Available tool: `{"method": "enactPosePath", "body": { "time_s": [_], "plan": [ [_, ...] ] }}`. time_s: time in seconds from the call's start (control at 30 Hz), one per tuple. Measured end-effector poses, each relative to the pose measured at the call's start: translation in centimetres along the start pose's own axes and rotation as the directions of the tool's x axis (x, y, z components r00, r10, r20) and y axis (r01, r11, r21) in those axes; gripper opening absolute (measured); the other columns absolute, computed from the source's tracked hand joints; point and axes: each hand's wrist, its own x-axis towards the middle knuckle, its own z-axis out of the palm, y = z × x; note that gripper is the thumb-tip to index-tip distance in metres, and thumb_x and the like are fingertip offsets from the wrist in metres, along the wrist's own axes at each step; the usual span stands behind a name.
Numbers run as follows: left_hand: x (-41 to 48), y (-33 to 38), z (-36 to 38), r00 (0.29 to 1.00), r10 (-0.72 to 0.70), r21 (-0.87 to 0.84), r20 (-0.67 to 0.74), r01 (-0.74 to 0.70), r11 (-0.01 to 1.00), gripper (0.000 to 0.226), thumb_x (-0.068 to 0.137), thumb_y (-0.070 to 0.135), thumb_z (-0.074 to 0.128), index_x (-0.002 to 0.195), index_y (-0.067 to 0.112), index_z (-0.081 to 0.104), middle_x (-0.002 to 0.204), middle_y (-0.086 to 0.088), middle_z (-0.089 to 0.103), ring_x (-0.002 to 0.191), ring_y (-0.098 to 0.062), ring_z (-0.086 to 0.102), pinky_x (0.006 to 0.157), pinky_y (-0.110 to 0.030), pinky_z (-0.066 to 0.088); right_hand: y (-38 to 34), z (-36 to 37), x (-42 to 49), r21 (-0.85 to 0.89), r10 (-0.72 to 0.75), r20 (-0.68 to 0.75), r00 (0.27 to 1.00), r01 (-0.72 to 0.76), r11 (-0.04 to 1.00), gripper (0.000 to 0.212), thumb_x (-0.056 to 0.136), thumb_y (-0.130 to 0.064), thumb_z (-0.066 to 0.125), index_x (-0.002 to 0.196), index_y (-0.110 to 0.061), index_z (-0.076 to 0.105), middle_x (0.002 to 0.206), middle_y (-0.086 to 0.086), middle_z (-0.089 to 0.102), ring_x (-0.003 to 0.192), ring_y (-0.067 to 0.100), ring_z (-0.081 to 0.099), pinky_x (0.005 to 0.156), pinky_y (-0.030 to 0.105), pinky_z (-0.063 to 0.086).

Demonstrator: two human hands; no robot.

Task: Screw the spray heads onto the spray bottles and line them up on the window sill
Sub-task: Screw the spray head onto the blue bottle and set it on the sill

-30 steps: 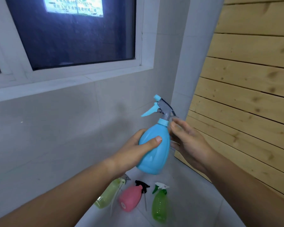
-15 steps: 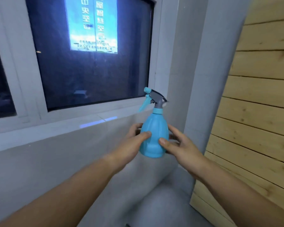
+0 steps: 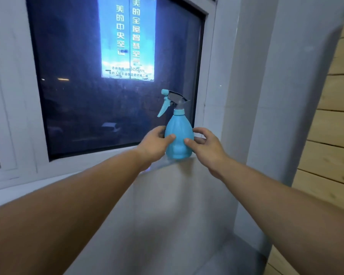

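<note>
A light blue spray bottle [image 3: 179, 135] stands upright at the right end of the white window sill [image 3: 72, 175], its base on the sill's front edge. Its spray head [image 3: 172, 101] is on the neck, grey on top with a blue trigger and nozzle pointing left. My left hand [image 3: 155, 144] grips the bottle's left side, thumb across its front. My right hand [image 3: 204, 144] holds the right side, thumb on the front and fingers curled behind.
A dark window [image 3: 111, 76] with a lit blue sign behind the glass fills the space above the sill. A grey pillar [image 3: 276, 96] stands just right of the bottle, with a wooden slat wall [image 3: 334, 135] further right. Grey tiled wall drops below the sill.
Both hands lifted the blue bottle from low over the floor up onto the sill's right end. The view rose too, so the bottles on the floor are out of sight.
</note>
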Motion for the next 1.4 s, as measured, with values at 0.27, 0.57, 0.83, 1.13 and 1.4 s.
{"method": "enactPosePath", "body": {
  "time_s": [0.27,0.57,0.83,1.13,1.4],
  "plan": [
    [2.9,-2.5,0.2,0.999,-0.036,0.011,-0.015,0.036,0.999,0.039,0.100,0.023,0.058,0.138,0.013,0.054,0.133,-0.009,0.065,0.118,-0.030,0.065,0.104,-0.051,0.052,3.3,1.4,2.6,-0.049,0.033,-0.040,0.999,-0.035,0.998,0.041,0.086,-0.025,0.070,0.124,-0.022,0.052,0.117,0.004,0.065,0.098,0.018,0.065,0.072,0.022,0.053],
    [4.3,-3.5,0.1,0.997,-0.046,0.054,-0.066,0.049,0.997,0.050,0.099,0.030,0.058,0.145,0.015,0.049,0.138,-0.008,0.063,0.120,-0.030,0.064,0.106,-0.050,0.051,3.8,2.4,3.8,-0.105,0.050,-0.059,0.997,-0.056,0.993,0.042,0.088,-0.026,0.068,0.126,-0.021,0.051,0.125,0.006,0.066,0.106,0.020,0.064,0.081,0.026,0.052],
    [2.9,-2.7,0.4,0.992,-0.047,0.168,-0.118,0.067,0.984,0.065,0.100,0.030,0.056,0.157,0.014,0.028,0.155,-0.011,0.046,0.137,-0.031,0.050,0.116,-0.048,0.040,4.1,2.4,3.3,-0.116,0.041,-0.071,0.997,-0.050,0.992,0.056,0.084,-0.028,0.072,0.134,-0.026,0.046,0.134,-0.002,0.052,0.111,0.019,0.058,0.097,0.036,0.050],
    [-5.8,-1.9,3.2,0.968,0.145,0.182,-0.204,-0.108,0.977,0.027,0.098,0.029,0.060,0.122,0.021,0.051,0.105,0.000,0.059,0.082,-0.006,0.057,0.068,-0.016,0.045,7.2,-3.2,-6.1,-0.158,0.122,-0.150,0.981,-0.145,0.977,0.046,0.083,-0.027,0.073,0.124,-0.013,0.058,0.118,0.007,0.063,0.099,0.018,0.064,0.078,0.019,0.048],
    [-15.0,-8.6,11.6,0.982,-0.105,-0.015,0.159,0.109,0.994,0.011,0.096,0.016,0.064,0.087,0.020,0.058,0.085,-0.015,0.061,0.078,-0.023,0.062,0.070,-0.033,0.050,13.3,-8.6,-19.2,-0.180,0.262,-0.179,0.948,-0.294,0.939,0.017,0.084,-0.015,0.072,0.098,-0.006,0.068,0.085,0.011,0.068,0.073,0.014,0.063,0.066,0.017,0.052]
  ]
}}
